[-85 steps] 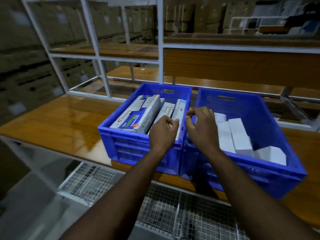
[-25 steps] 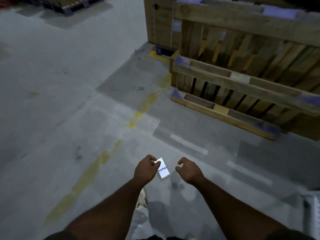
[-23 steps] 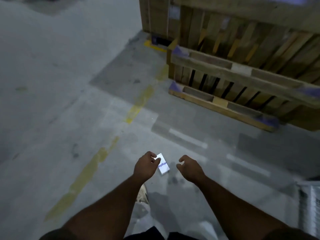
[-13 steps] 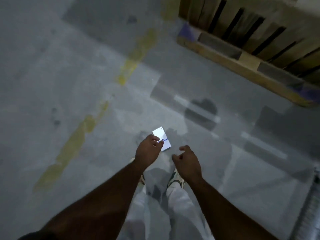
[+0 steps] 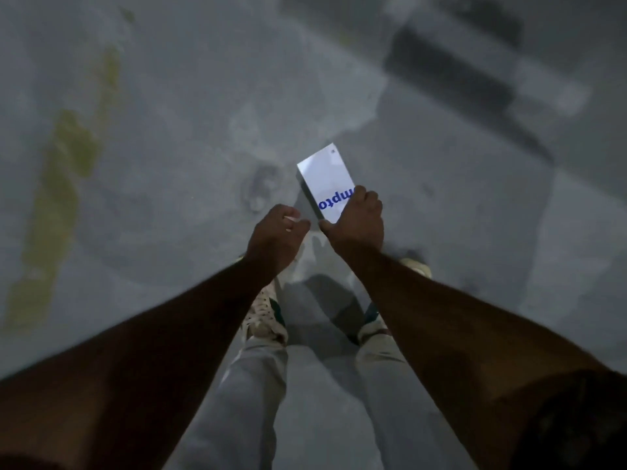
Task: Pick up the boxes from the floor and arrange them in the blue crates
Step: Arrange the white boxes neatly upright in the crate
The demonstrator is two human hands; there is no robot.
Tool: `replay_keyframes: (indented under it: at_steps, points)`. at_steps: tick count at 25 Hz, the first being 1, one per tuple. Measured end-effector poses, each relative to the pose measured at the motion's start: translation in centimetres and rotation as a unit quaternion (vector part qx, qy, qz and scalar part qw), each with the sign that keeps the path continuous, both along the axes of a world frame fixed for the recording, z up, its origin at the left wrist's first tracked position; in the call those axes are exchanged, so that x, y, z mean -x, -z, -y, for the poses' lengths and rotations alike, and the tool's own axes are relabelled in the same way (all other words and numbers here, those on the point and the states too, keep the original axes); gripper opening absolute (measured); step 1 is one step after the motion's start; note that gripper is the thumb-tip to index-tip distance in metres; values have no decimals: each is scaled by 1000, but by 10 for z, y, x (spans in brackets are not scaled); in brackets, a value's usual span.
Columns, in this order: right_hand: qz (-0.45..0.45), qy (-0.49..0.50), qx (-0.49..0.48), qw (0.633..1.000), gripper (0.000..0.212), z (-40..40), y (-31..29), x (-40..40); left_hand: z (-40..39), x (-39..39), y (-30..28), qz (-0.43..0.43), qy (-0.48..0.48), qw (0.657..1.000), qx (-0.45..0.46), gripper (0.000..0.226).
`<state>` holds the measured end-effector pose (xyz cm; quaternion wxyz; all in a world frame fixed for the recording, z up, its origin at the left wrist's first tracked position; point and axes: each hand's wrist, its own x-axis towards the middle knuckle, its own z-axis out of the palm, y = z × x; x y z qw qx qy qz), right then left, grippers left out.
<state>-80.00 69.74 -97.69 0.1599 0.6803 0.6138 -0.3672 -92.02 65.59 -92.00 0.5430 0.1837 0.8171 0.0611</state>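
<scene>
A white box [image 5: 325, 179] with blue lettering lies flat, low over the grey concrete floor just ahead of my feet. My right hand [image 5: 356, 222] is closed over its near end, thumb on one side and fingers on the other. I cannot tell whether the box is touching the floor. My left hand [image 5: 276, 234] hovers just left of the box, fingers loosely curled, holding nothing and not touching it. The blue crates are out of view.
A worn yellow painted line [image 5: 68, 171] runs along the floor at the left. My feet in pale shoes [image 5: 264, 317] stand right below my hands. Dark patches [image 5: 458, 72] mark the floor at the upper right.
I have bent closer to the floor and the wooden pallets have left the view. My right hand has closed on the box, and my left hand has come off it.
</scene>
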Motion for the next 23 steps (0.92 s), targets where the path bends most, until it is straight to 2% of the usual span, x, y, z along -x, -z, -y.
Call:
replay_keyframes:
  at_steps: [2, 4, 7, 9, 12, 16, 18, 20, 23]
  points:
    - [37, -32, -13, 999, 100, 5, 29, 6, -8, 3, 25, -8, -1, 1000, -19, 24]
    - [82, -41, -37, 995, 103, 4, 48, 6, -15, 2, 37, 0, -10, 1000, -22, 25]
    - [75, -25, -25, 997, 91, -8, 55, 4, -25, -3, 40, 6, -27, 1000, -14, 34]
    - [-3, 49, -5, 999, 73, -21, 39, 0, -32, -6, 26, 7, -61, 998, -13, 41]
    - [-136, 214, 50, 966, 58, -41, -17, -13, -51, -16, -19, 3, -139, 990, -4, 61]
    - [-313, 411, 154, 842, 45, -65, -123, -33, -88, -34, -98, 54, -175, 983, -14, 84]
    - [-376, 435, 194, 795, 41, -77, -174, -46, -106, -45, -139, 88, -180, 978, -48, 83]
    - [-422, 438, 192, 770, 44, -88, -228, -63, -122, -63, -188, 99, -148, 979, -101, 72]
    - [-435, 444, 139, 771, 64, -102, -317, -95, -139, -101, -276, 105, -82, 976, -173, 60]
